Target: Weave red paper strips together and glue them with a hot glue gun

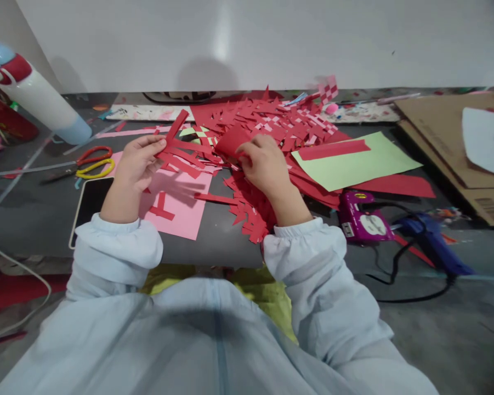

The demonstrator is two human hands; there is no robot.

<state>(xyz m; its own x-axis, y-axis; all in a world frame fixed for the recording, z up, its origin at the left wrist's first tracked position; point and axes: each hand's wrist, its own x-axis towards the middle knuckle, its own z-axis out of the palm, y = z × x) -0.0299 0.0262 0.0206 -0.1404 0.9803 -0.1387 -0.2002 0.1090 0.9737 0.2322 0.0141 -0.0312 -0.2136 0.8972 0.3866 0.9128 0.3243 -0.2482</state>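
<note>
My left hand [136, 162] pinches the ends of several red paper strips [181, 154] that fan out to the right above a pink sheet [183, 211]. Closed around a curled piece of red paper [231, 141], my right hand [263, 163] sits just right of the strips. Both hands hover over the dark table. Behind them lies a large heap of red paper scraps and woven red-and-white pieces [273, 123].
Scissors with red and yellow handles [91, 162] and a phone [91, 204] lie at the left. A white and blue bottle [33, 90] leans at far left. A green sheet [358, 162], purple tool [364, 216], blue glue gun [431, 241] and cardboard [448, 142] are on the right.
</note>
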